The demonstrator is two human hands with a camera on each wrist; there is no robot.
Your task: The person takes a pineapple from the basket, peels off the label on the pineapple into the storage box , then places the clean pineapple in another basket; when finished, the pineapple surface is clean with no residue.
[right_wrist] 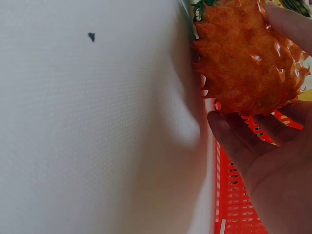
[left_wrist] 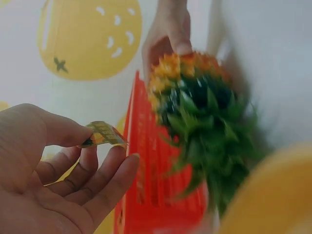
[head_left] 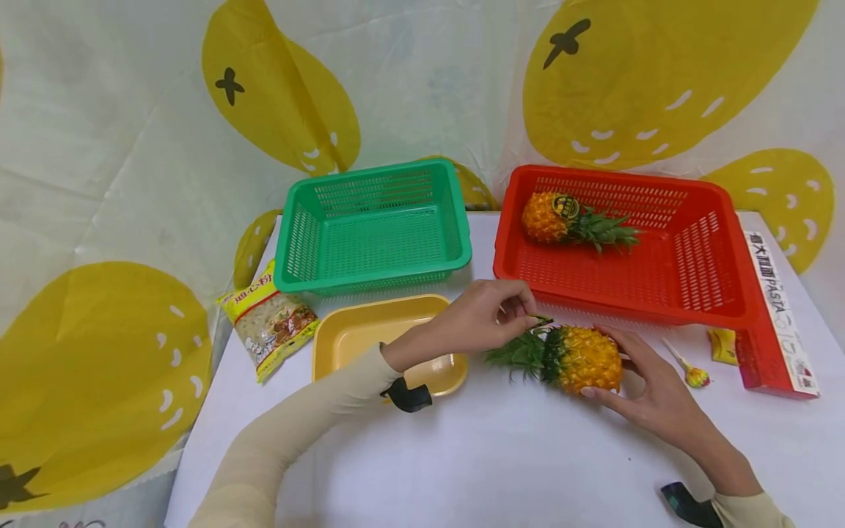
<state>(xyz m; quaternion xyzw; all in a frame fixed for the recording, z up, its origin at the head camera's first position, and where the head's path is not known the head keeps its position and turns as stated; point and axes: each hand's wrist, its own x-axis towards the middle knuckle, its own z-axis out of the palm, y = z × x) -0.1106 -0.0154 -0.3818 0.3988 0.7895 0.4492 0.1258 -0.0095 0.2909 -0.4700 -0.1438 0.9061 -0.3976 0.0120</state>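
Note:
My left hand [head_left: 478, 315] pinches a small yellow-and-black label [left_wrist: 103, 134] between thumb and index finger, above the leaves of a pineapple [head_left: 587, 359]. In the left wrist view the label looks bent, and the other fingers are loosely spread beneath it. The pineapple lies on its side on the white table, its green leaves pointing left. My right hand [head_left: 660, 396] holds its orange base from the right, thumb on the near side and fingers on the far side. A second pineapple [head_left: 546, 218], bearing a round label, lies in the red basket [head_left: 716, 293] behind.
A green basket [head_left: 370, 282] stands at the back left. The yellow tray [head_left: 337, 330] sits under my left forearm, beside a bagged food packet [head_left: 273, 323]. At right are a lollipop [head_left: 696, 376], a small yellow packet [head_left: 722, 345] and a red pasta box [head_left: 779, 315].

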